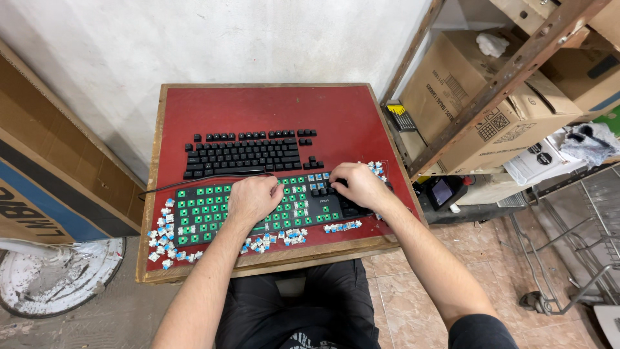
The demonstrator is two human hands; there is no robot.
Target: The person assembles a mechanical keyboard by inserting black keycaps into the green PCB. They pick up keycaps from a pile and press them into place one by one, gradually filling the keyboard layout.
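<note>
We see the red tabletop (349, 116) filling the middle of the frame, with cardboard boxes (478, 97) on a shelf at the upper right. Across the tabletop's lower half lies the stripped keyboard (200, 210), its green plate bare on the left. Above it, in the centre of the frame, the black keycaps (242, 155) are laid out in rows. Our left hand (253, 199) rests curled on the middle of the keyboard; we cannot tell whether its grip has hold of anything. Our right hand (355, 184) sits at the keyboard's right end, fingers bent down onto the black part there, its grip hidden too. Loose blue switches (165, 242) lie scattered along the keyboard's lower left edge, below and left of both hands.
</note>
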